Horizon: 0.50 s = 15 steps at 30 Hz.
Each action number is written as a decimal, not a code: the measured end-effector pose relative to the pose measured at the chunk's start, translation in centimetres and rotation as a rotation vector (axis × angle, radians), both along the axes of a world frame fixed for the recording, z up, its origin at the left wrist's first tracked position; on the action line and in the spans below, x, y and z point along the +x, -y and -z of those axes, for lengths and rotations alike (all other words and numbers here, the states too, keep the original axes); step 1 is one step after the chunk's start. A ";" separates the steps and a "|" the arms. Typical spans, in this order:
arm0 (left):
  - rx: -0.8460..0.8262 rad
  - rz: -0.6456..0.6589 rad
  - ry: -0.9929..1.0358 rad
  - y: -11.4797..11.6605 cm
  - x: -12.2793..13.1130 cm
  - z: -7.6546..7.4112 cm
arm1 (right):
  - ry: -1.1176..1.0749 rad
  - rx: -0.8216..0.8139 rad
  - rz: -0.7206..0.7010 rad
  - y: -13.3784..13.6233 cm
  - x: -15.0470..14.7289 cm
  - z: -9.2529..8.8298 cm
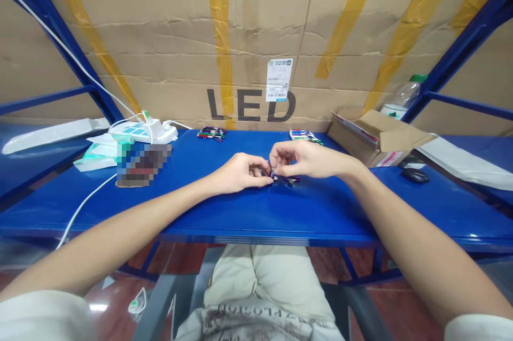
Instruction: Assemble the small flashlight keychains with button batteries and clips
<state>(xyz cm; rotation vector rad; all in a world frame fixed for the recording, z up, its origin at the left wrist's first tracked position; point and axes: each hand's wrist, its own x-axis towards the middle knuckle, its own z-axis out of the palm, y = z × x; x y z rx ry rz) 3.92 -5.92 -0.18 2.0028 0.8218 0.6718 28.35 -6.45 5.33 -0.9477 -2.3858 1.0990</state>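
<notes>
Fiddly fingertip step, by look. My right hand point(298, 158) pinched small purple piece point(272, 174) over blue table point(256, 215); left hand point(242, 174) right beside it, couldn't tell grip. Next move likely called for steady, light pinch.

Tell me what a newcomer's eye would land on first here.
Probably the big black LED lettering on the taped cardboard behind the table. Next, the bright blue table itself, where the left hand and right hand nearly meet over small pieces near its middle. A box stands toward its right end.
</notes>
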 end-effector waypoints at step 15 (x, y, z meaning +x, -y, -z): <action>0.153 0.014 -0.034 0.2 -0.2 -0.3 | -0.009 0.028 0.003 0.0 0.5 -0.4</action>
